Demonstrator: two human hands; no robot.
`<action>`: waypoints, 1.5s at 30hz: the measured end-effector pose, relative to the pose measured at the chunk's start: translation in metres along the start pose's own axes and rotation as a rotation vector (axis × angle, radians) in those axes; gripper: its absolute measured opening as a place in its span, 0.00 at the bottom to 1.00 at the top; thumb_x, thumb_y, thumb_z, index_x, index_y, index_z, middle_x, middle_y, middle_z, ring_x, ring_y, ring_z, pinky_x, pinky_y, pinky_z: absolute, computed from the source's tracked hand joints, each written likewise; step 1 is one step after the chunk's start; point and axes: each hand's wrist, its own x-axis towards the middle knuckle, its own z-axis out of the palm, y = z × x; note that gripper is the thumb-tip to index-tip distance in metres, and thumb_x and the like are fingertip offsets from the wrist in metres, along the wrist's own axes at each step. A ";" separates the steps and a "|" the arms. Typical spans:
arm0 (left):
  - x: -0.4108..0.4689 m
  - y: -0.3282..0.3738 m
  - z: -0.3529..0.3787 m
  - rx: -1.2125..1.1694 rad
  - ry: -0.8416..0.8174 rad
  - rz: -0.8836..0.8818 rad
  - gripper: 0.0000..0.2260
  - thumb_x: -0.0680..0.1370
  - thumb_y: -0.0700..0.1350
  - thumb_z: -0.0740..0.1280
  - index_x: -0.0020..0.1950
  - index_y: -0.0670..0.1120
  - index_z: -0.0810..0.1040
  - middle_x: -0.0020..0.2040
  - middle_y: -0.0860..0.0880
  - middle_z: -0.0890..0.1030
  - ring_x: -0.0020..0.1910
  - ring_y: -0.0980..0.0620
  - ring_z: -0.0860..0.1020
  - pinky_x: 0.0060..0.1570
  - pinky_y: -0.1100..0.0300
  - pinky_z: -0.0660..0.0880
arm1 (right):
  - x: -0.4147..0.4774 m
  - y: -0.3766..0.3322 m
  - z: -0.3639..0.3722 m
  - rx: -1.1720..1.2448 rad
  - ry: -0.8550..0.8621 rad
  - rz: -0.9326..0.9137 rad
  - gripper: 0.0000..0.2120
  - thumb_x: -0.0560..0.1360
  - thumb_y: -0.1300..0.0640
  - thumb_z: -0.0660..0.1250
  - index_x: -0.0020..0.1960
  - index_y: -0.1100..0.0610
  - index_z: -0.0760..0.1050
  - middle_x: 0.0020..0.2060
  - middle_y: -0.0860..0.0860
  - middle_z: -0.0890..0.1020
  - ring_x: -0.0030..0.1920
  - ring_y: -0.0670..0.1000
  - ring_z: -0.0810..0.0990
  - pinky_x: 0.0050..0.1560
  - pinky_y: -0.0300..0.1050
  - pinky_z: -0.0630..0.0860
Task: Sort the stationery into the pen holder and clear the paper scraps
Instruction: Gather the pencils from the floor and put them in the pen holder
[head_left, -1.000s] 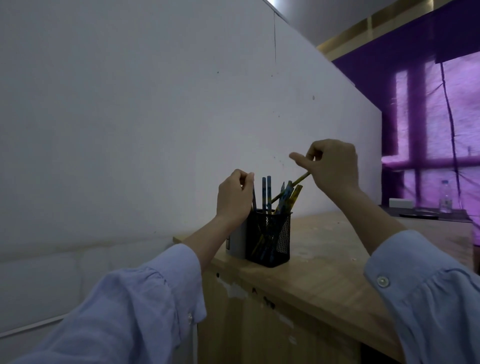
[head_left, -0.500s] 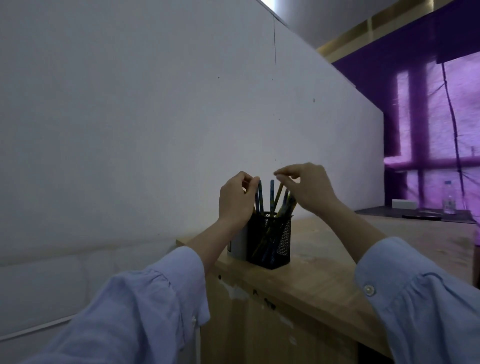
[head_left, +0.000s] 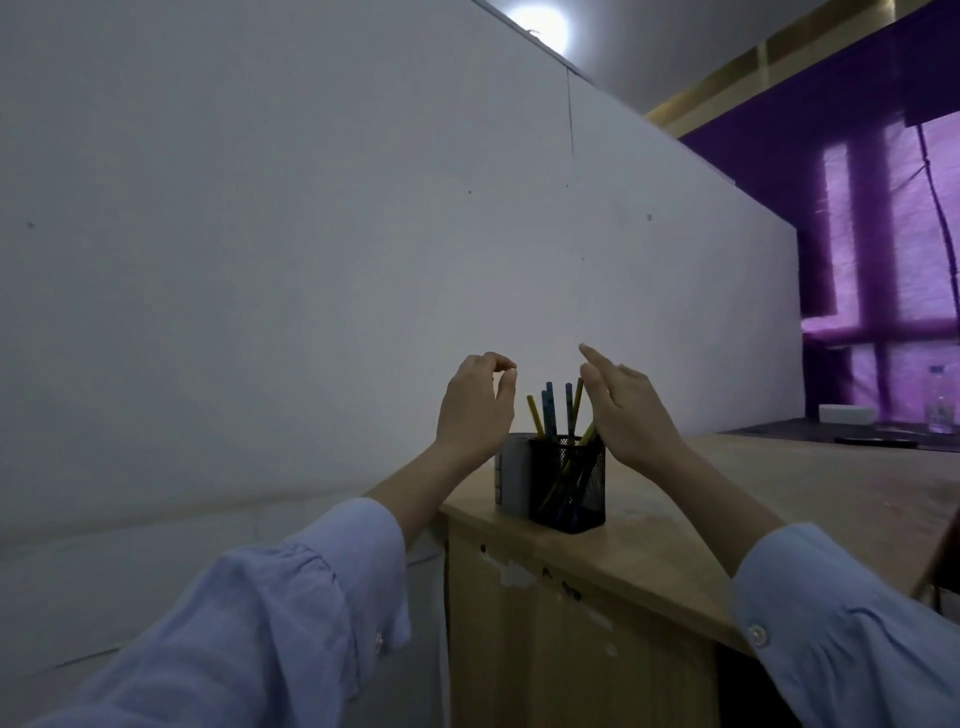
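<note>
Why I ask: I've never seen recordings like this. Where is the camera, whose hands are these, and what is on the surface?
No machine here: a person wears one wide-angle camera on the head, so every picture looks forward and down at their own arms. On the wooden cabinet top stands a black mesh pen holder with pencils standing in it, a grey box right beside it. The left hand hovers by the pencils, fingertips curled together, holding nothing visible. The right hand is open, fingers straight, beside the pencil tops; whether it touches them is unclear.
</note>
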 end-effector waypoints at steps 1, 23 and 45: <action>-0.005 0.002 -0.012 0.028 -0.010 0.012 0.09 0.81 0.46 0.58 0.56 0.47 0.76 0.56 0.49 0.76 0.51 0.54 0.74 0.50 0.64 0.68 | -0.006 -0.006 0.000 -0.013 -0.012 -0.008 0.25 0.82 0.42 0.45 0.75 0.48 0.60 0.73 0.50 0.67 0.74 0.54 0.61 0.72 0.58 0.61; -0.283 -0.028 -0.325 0.371 0.023 -0.406 0.09 0.80 0.47 0.60 0.53 0.45 0.78 0.53 0.51 0.75 0.44 0.58 0.74 0.46 0.67 0.67 | -0.238 -0.260 0.143 0.147 -0.506 -0.240 0.17 0.81 0.47 0.54 0.64 0.51 0.73 0.65 0.54 0.72 0.66 0.57 0.67 0.65 0.55 0.66; -0.693 -0.061 -0.500 0.510 0.277 -1.354 0.07 0.80 0.49 0.60 0.47 0.50 0.76 0.45 0.52 0.79 0.46 0.52 0.77 0.44 0.58 0.73 | -0.567 -0.401 0.340 0.521 -1.331 -0.500 0.13 0.80 0.54 0.60 0.62 0.58 0.75 0.59 0.56 0.78 0.60 0.53 0.75 0.59 0.42 0.68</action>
